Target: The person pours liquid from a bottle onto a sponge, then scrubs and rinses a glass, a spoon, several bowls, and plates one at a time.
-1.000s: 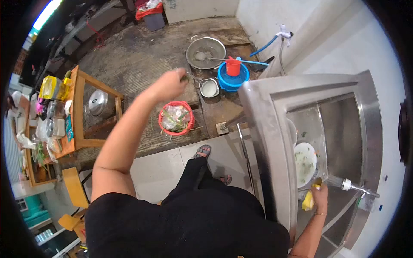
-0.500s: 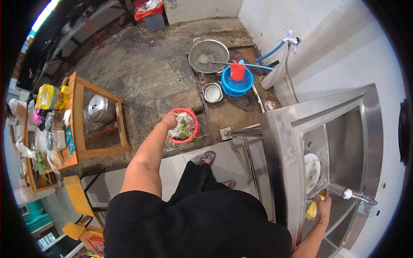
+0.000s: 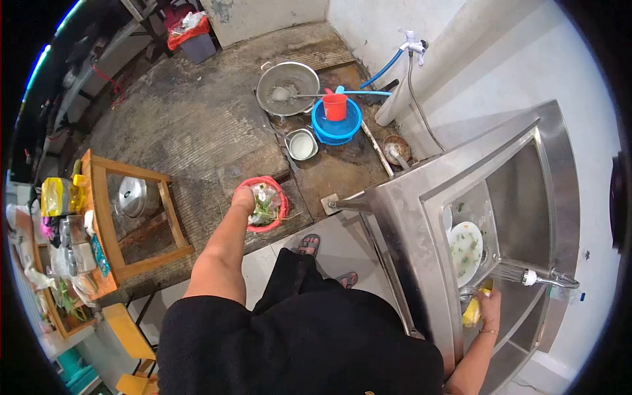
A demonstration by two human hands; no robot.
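My left hand is closed at the left rim of a red basket, its fingers partly hidden. Inside the basket lie clear plastic and green vegetable scraps. Over in the steel sink, my right hand is closed round a yellow object, whose kind I cannot make out. A white plate with food bits lies beyond that hand. Close to its fingers, water runs from a faucet.
On the floor ahead stand a large metal pan, a blue bucket with a red dipper and a small pot. To the left is a wooden table with bags on it, and a lidded pot beneath.
The view has swung right, so the floor items sit farther left and more of the plate shows. My left hand stays at the basket, my right hand at the yellow object.
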